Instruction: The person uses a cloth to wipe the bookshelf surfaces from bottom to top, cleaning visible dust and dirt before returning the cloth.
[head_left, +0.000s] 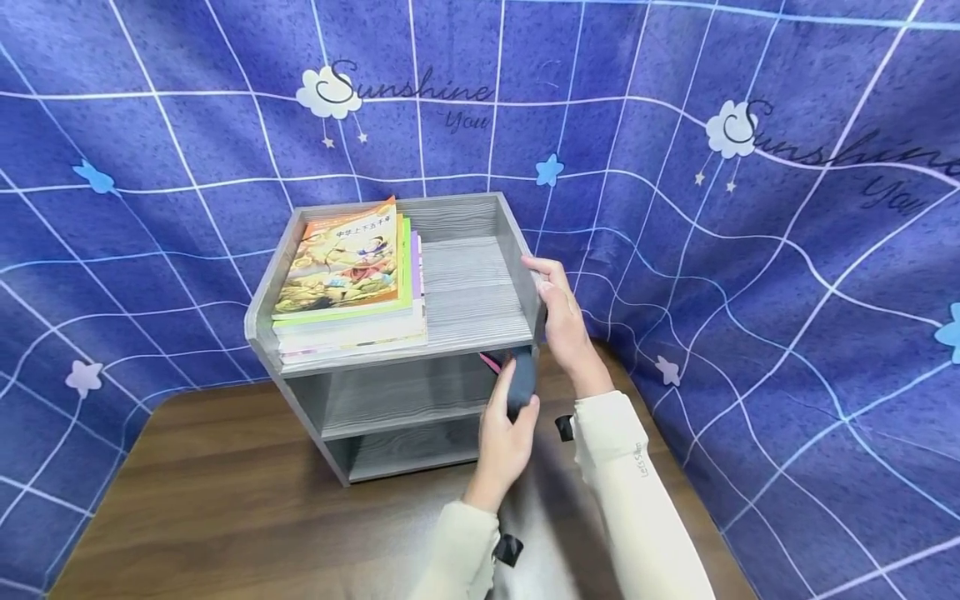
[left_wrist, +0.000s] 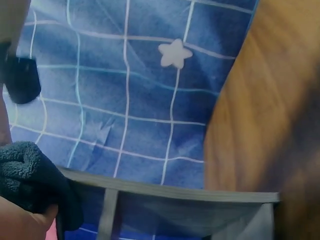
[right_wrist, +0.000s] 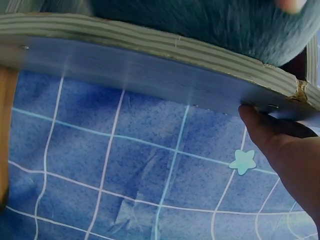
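My left hand (head_left: 504, 437) grips a dark blue-grey fuzzy cloth (head_left: 522, 382) at the front edge of the right side of a small grey wooden shelf (head_left: 472, 292). In the left wrist view the cloth (left_wrist: 30, 172) looks thick and fluffy, bunched in the hand, and a pink strip (left_wrist: 52, 231) shows beside the fingers. My right hand (head_left: 564, 325) holds the top of the shelf's right side panel, with fingers over its edge. From the right wrist, that hand (right_wrist: 285, 145) lies along the panel's outer face (right_wrist: 150, 70), and the cloth (right_wrist: 200, 30) shows behind the panel's striped edge.
A stack of books (head_left: 348, 267) lies on the left of the shelf's top board. Two lower compartments open toward me. The shelf stands on a brown wooden table (head_left: 225, 483), with a blue grid-patterned curtain (head_left: 225, 150) behind and to the right.
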